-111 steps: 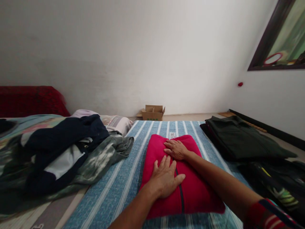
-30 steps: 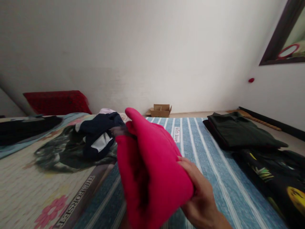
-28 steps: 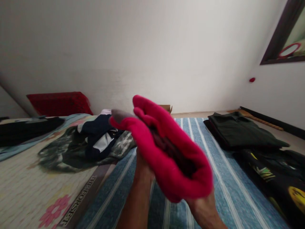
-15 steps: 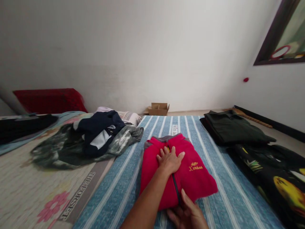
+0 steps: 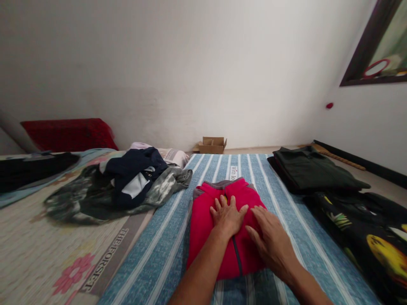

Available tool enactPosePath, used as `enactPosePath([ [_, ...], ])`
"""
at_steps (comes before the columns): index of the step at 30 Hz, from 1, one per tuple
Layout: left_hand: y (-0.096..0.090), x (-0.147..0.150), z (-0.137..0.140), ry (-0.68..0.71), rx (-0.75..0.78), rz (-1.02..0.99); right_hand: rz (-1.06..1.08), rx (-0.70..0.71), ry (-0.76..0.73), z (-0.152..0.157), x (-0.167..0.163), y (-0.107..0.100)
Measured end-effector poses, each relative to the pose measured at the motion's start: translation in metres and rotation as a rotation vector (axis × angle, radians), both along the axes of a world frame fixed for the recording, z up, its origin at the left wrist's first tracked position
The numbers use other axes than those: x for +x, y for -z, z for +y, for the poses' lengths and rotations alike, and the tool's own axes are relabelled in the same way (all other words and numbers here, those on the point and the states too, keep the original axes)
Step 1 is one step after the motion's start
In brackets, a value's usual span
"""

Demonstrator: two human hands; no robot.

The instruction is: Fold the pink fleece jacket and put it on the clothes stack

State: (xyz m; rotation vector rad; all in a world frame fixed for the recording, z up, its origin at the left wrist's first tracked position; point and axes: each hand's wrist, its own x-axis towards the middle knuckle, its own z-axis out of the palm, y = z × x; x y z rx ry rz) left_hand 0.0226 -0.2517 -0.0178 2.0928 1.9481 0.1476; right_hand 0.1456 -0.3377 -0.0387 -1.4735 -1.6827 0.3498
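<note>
A folded red zip-up jacket (image 5: 208, 228) with a grey collar lies on the blue striped bedding (image 5: 165, 228) in front of me. My left hand (image 5: 227, 216) rests flat on its upper middle, fingers spread, over the zipper. Over the jacket's right side is my right hand (image 5: 271, 237), its fingers extended and the thumb apart; it covers the yellow lettering. The dark zipper shows below my left hand, running down to the jacket's lower edge.
To the left lie a navy garment (image 5: 140, 173) and camouflage clothing (image 5: 85, 195) in a loose heap. Folded dark green clothes (image 5: 314, 169) and a black patterned garment (image 5: 359, 233) lie on the right. A cardboard box (image 5: 212, 145) stands by the wall.
My right hand has moved up from beneath the jacket's lower edge onto its right side. The jacket's right part is now folded in. My left hand has stayed in place.
</note>
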Motion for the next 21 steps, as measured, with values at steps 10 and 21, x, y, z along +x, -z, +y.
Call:
enactPosePath([
  [10, 0.001, 0.0, -0.005, 0.006, 0.072, 0.022, -0.149, -0.132, 0.009, 0.009, -0.001, 0.029],
  [21, -0.048, 0.011, 0.022, 0.254, 0.193, 0.108, 0.634, -0.319, 0.182, 0.06, 0.038, 0.003],
])
